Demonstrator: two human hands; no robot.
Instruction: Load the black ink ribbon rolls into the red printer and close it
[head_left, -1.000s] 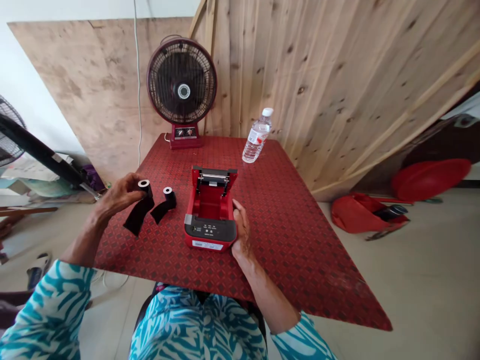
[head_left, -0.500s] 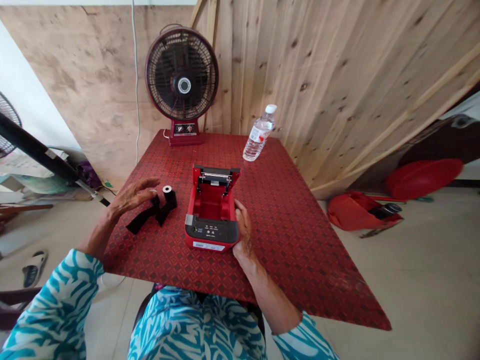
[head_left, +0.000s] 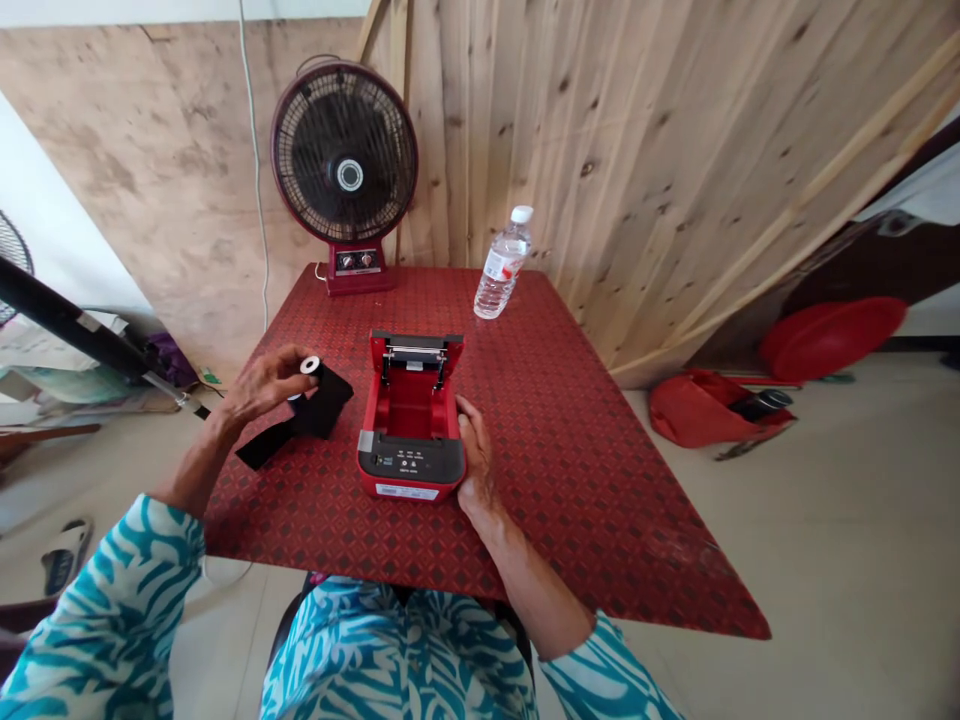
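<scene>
- Your left forearm comes in from the lower left, in a turquoise patterned sleeve, and your left hand is raised a little above the table with the palm turned down.
- This hand is curled around a black ribbon roll. Its white core points up near your fingertips, and a black strip hangs down to the table. Half a second ago the fingers were spread over the ribbon and this core stood free beside them; now they close on it.
- Another roll may be under the hand, but I cannot tell.
- Your right hand stays against the right wall of the open red receipt printer, with the fingers pointing forward. I cannot tell if it grips or only touches.
- The printer stands on the red patterned table, just right of the ribbon.
- Farther away, a water bottle and a dark red fan stand at the table's far edge, before a wooden wall.
- On the floor at right lie a red bag and a red basin.
</scene>
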